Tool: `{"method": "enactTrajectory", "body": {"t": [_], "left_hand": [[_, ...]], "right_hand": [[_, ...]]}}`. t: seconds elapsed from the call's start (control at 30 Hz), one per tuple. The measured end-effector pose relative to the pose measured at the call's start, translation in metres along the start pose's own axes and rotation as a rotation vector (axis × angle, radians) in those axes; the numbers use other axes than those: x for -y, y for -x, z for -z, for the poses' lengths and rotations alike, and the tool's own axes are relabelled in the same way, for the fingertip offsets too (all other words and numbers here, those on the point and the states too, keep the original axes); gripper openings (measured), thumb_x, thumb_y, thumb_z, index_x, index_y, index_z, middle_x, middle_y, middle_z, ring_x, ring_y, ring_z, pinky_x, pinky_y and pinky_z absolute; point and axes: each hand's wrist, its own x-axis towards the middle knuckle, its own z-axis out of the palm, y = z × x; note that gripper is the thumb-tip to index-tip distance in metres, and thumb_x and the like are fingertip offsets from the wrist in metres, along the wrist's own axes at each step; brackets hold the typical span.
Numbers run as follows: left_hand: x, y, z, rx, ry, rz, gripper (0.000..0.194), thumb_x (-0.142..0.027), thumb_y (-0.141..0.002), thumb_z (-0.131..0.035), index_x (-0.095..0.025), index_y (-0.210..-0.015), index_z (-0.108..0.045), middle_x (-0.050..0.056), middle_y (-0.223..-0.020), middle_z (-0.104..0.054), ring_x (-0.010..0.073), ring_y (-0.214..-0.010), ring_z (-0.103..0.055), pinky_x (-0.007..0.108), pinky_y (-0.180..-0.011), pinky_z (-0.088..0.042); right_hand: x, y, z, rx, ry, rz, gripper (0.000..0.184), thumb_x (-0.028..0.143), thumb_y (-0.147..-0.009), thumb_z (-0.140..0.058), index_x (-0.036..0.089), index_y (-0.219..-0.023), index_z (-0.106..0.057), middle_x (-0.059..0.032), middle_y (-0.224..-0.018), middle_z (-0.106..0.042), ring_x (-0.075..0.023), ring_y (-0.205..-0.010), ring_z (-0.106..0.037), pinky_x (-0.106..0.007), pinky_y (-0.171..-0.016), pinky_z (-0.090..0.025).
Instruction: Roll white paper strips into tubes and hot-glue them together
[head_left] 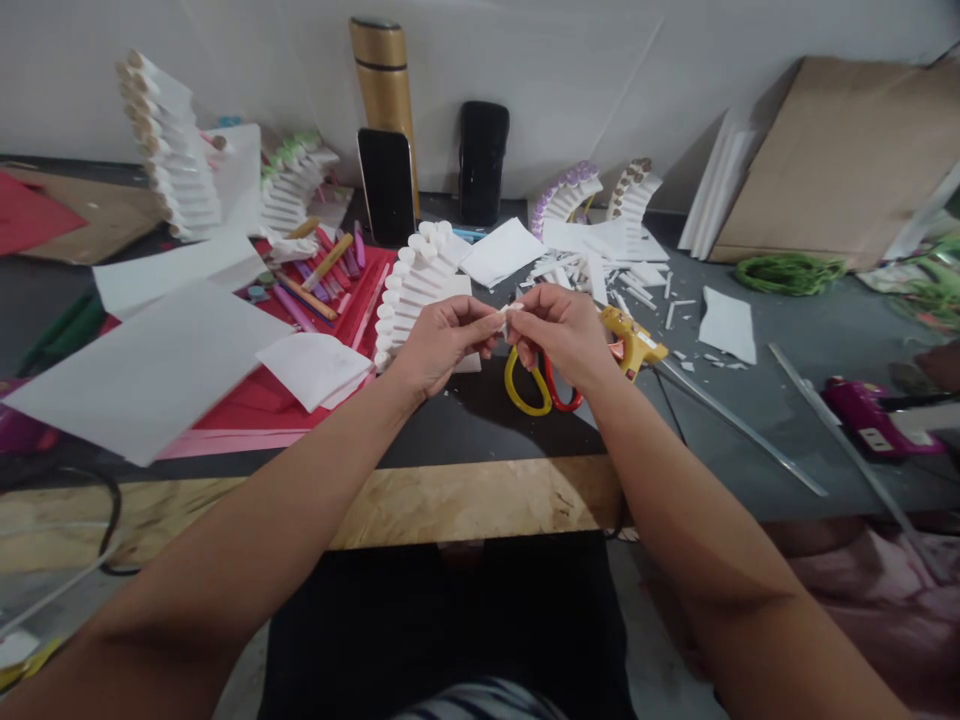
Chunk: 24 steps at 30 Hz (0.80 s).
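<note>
My left hand (442, 340) and my right hand (562, 328) meet above the dark table, both pinched on a small white paper piece (505, 316) held between the fingertips. Just below the hands lie scissors with a yellow and a red handle (534, 388). A yellow glue gun (634, 342) lies right of my right hand. A curved row of rolled white paper tubes (412, 285) sits just behind my left hand.
White sheets (150, 370) lie on red paper (255, 395) at left, with pens (322, 270) behind. Two phones (388, 185) and a gold flask (382, 75) lean on the wall. Paper scraps (637, 290), metal rulers (742, 425), green cord (780, 272), cardboard (840, 160) and a pink glue gun (870, 415) fill the right.
</note>
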Motion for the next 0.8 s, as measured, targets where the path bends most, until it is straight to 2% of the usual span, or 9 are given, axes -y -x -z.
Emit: {"method": "enactTrajectory", "body": {"t": [0.17, 0.27, 0.4, 0.5, 0.63, 0.8], "left_hand": [[0.002, -0.001, 0.001, -0.025, -0.008, -0.001, 0.029, -0.031, -0.067, -0.088, -0.013, -0.073, -0.066, 0.001, -0.065, -0.067, 0.0067, -0.055, -0.056, 0.020, -0.056, -0.046], [0.004, -0.002, 0.001, -0.063, -0.109, -0.095, 0.029, -0.034, -0.070, -0.086, -0.014, -0.075, -0.066, 0.000, -0.065, -0.067, 0.0066, -0.053, -0.054, 0.021, -0.054, -0.043], [0.005, -0.002, 0.002, -0.102, -0.266, -0.240, 0.025, -0.031, -0.072, -0.084, -0.015, -0.076, -0.066, 0.000, -0.066, -0.068, 0.0083, -0.054, -0.055, 0.022, -0.054, -0.043], [0.001, -0.001, 0.004, -0.106, -0.411, -0.345, 0.021, -0.030, -0.073, -0.083, -0.016, -0.079, -0.068, 0.001, -0.072, -0.069, 0.0107, -0.062, -0.058, 0.024, -0.060, -0.046], [-0.006, 0.003, 0.006, -0.069, -0.579, -0.473, 0.018, -0.031, -0.080, -0.078, -0.018, -0.092, -0.075, 0.005, -0.088, -0.069, 0.0147, -0.077, -0.063, 0.027, -0.071, -0.050], [-0.013, 0.008, 0.003, -0.040, -0.681, -0.495, 0.019, -0.032, -0.087, -0.070, -0.020, -0.100, -0.076, 0.007, -0.097, -0.070, 0.0172, -0.090, -0.063, 0.027, -0.080, -0.050]], "right_hand": [[0.000, 0.001, 0.002, 0.060, 0.143, 0.091, 0.014, 0.024, -0.081, -0.069, 0.019, -0.078, -0.057, 0.0054, -0.058, -0.064, -0.0061, -0.037, -0.055, -0.018, -0.037, -0.042], [0.001, 0.001, 0.004, 0.119, 0.147, 0.099, 0.016, 0.024, -0.080, -0.071, 0.019, -0.081, -0.055, 0.0059, -0.058, -0.063, -0.0069, -0.040, -0.058, -0.018, -0.040, -0.045], [-0.002, 0.000, 0.006, 0.136, 0.126, 0.139, 0.019, 0.027, -0.081, -0.072, 0.021, -0.083, -0.055, 0.0066, -0.057, -0.063, -0.0081, -0.043, -0.059, -0.020, -0.042, -0.048], [-0.005, -0.001, 0.006, 0.139, 0.128, 0.165, 0.019, 0.031, -0.083, -0.071, 0.022, -0.088, -0.055, 0.0076, -0.054, -0.062, -0.0091, -0.043, -0.059, -0.022, -0.044, -0.049], [-0.006, -0.001, 0.006, 0.118, 0.108, 0.178, 0.020, 0.036, -0.085, -0.070, 0.023, -0.089, -0.055, 0.0076, -0.055, -0.062, -0.0102, -0.043, -0.059, -0.023, -0.043, -0.048], [-0.004, 0.000, 0.006, 0.099, 0.091, 0.139, 0.019, 0.036, -0.085, -0.071, 0.024, -0.088, -0.057, 0.0051, -0.068, -0.066, -0.0099, -0.048, -0.062, -0.024, -0.044, -0.049]]}}
